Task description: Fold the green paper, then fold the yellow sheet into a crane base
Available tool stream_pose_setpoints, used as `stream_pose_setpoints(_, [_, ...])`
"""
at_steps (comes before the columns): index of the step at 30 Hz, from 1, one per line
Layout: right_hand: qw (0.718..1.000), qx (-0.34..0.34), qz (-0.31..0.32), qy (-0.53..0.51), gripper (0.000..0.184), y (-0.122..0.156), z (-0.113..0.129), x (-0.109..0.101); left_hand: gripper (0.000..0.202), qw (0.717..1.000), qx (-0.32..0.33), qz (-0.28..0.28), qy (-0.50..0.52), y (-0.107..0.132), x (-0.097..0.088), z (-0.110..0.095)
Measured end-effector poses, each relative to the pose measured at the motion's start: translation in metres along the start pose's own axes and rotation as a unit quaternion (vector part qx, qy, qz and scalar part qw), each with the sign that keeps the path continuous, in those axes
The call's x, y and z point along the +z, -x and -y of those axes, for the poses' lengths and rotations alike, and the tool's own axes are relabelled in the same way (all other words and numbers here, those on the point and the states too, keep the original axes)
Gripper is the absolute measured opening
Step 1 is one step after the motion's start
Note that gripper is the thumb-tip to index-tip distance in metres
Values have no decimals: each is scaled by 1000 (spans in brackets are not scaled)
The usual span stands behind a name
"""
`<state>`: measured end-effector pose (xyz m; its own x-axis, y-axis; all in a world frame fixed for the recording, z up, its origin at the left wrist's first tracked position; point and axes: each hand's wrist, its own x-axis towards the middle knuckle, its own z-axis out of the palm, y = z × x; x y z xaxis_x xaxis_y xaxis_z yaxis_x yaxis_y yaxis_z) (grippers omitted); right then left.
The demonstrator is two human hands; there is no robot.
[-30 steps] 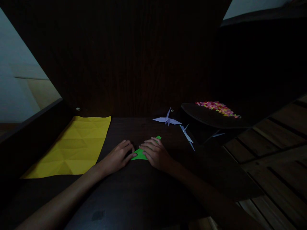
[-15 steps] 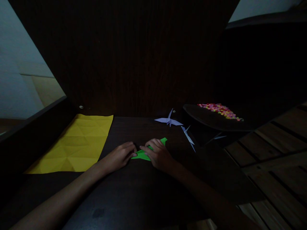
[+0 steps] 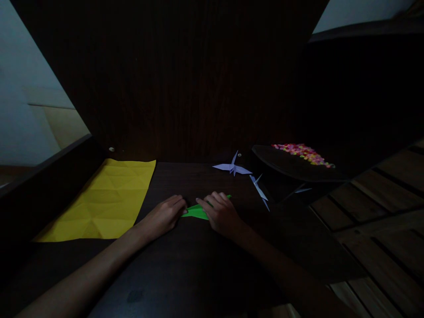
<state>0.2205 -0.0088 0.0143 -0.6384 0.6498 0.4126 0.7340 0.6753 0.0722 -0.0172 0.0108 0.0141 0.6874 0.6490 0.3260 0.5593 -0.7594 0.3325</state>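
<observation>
A small folded piece of green paper [image 3: 196, 213] lies on the dark wooden table [image 3: 185, 260]. My left hand [image 3: 162, 216] rests beside its left tip, fingers stretched toward it and touching the edge. My right hand [image 3: 221, 213] lies flat over its right part, fingers spread and pressing it down; only a green corner shows past the knuckles. Neither hand lifts the paper off the table.
A creased yellow sheet [image 3: 104, 202] lies at the left. A white paper crane [image 3: 232, 168] and a second folded white piece [image 3: 260, 190] sit behind the hands. A dark tray [image 3: 291, 165] with several small colourful bits [image 3: 303, 152] stands at the right. Wooden slats lie right of the table.
My right hand has slid further over the green paper, covering more of its far corner. My left hand has stayed beside the left tip. The view shifted slightly.
</observation>
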Motion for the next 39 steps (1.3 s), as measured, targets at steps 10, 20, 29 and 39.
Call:
stream_pose_setpoints(10, [999, 10, -4, -53, 28, -2, 5, -1, 18, 997, -26, 15, -77, 0, -4, -2])
stream_pose_setpoints(20, [998, 8, -29, -50, 23, -1, -2, 9, 35, 999, 13, 18, -35, 4, -4, -1])
stream_pose_setpoints(29, [997, 22, -46, -64, 23, 4, -5, 17, 38, 999, 22, 47, -13, 3, -4, -7])
stream_pose_setpoints(39, [995, 43, -31, -85, 22, 6, -4, 15, 41, 997, 49, 57, -14, 3, -6, -7])
